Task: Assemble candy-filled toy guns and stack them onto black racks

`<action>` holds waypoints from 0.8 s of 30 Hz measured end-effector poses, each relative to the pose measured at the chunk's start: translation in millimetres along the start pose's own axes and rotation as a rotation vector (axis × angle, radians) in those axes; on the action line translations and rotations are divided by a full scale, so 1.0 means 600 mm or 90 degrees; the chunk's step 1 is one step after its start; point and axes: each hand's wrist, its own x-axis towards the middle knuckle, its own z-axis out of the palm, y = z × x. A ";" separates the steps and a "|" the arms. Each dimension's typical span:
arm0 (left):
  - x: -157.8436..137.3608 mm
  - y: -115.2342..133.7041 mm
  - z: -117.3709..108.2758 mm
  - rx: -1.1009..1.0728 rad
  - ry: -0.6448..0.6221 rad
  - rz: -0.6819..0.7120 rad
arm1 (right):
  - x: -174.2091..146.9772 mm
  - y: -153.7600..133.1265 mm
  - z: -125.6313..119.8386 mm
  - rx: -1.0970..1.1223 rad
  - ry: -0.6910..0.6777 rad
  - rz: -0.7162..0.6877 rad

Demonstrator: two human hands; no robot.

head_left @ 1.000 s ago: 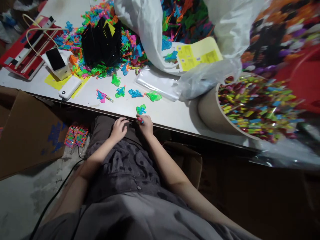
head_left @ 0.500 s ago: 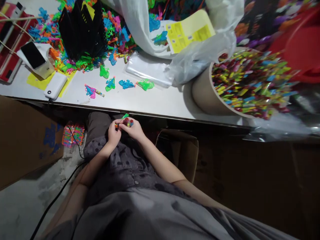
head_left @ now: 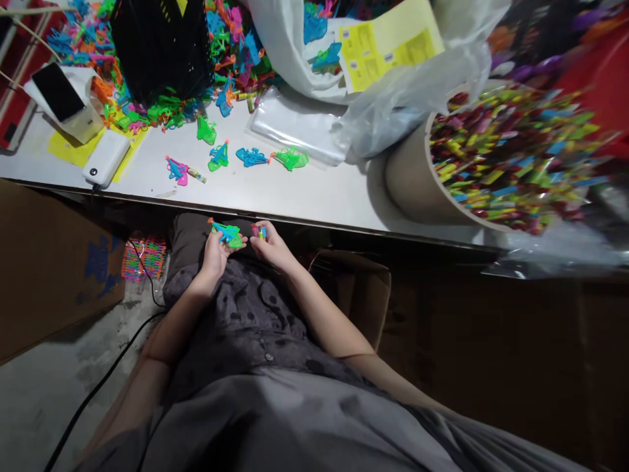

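Observation:
Over my lap, my left hand [head_left: 213, 261] is closed on green and blue plastic toy guns [head_left: 228, 234] with an orange tip at the left end. Just to their right, my right hand [head_left: 274, 250] pinches small colourful tubes [head_left: 259, 231], red and blue among their colours; their exact number is hard to see. The two hands are slightly apart. On the white table [head_left: 319, 196] ahead lie a blue toy gun [head_left: 252, 157], a green toy gun [head_left: 291, 158], and a pink and blue pair [head_left: 177, 172] with a small tube beside it.
A tub [head_left: 410, 177] full of colourful tubes stands at the right of the table. Behind are a black basket [head_left: 160, 52], a heap of toy guns, clear plastic bags [head_left: 295, 124] and yellow label sheets [head_left: 363, 59]. A phone [head_left: 57, 92] and white power bank [head_left: 107, 158] sit at left.
My hands have moved apart, the left one leftward. The green and blue toy guns, mostly hidden before, now show in my left hand. The tubes stay in my right hand.

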 end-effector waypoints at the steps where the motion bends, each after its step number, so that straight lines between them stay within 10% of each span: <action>1: -0.001 0.001 0.001 0.014 -0.004 -0.012 | -0.001 0.002 -0.001 -0.016 -0.012 0.000; 24: -0.015 -0.002 -0.002 0.079 -0.091 0.013 | 0.006 0.019 0.000 -0.115 0.126 -0.091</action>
